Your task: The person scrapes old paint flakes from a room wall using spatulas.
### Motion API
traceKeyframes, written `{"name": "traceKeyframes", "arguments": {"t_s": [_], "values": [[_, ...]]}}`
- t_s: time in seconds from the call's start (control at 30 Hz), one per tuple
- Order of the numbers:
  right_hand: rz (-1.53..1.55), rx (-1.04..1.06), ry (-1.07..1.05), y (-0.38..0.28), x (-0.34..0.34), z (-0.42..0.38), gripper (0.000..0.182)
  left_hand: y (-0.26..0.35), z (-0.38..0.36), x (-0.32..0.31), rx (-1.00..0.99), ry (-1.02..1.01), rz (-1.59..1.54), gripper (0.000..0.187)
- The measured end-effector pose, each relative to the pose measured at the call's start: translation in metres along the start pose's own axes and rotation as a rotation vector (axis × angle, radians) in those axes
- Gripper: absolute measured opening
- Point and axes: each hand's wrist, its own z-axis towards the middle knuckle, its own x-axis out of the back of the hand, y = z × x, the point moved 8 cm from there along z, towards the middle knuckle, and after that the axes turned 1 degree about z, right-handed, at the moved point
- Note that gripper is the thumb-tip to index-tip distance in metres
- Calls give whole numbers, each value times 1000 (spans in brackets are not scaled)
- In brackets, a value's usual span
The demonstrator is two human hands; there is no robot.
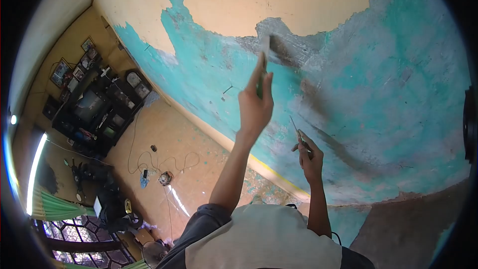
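My left hand is raised against the wall, its fingers closed round the handle of a scraper. The scraper's flat blade meets the lower edge of the cream paint, where a rough grey patch is laid bare. Lower and to the right, my right hand is closed on a thin-bladed tool, which points up and to the left. That tool's exact kind I cannot tell. Around both hands the wall shows worn turquoise paint with grey smears.
Loose cable and a small round device lie on the tiled floor to the left. Paint flakes are scattered along the wall's foot. Farther left stand a dark cabinet with a television, a motorbike and a fan.
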Motion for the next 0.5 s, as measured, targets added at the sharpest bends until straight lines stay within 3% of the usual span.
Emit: {"name": "traceKeyframes", "arguments": {"t_s": [0.13, 0.33, 0.43, 0.5], "values": [[-17, 62, 0, -3, 2, 0, 41, 7, 27, 9, 64, -47, -85, 47], [-7, 27, 19, -1, 4, 0, 40, 2, 12, 3, -34, -1, -62, 46], [-13, 23, 16, -1, 6, 0, 40, 9, 29, 13, 83, -69, -27, 46], [-15, 24, 12, -3, 9, 2, 41, 7, 30, 14, 51, -54, -8, 46]]}}
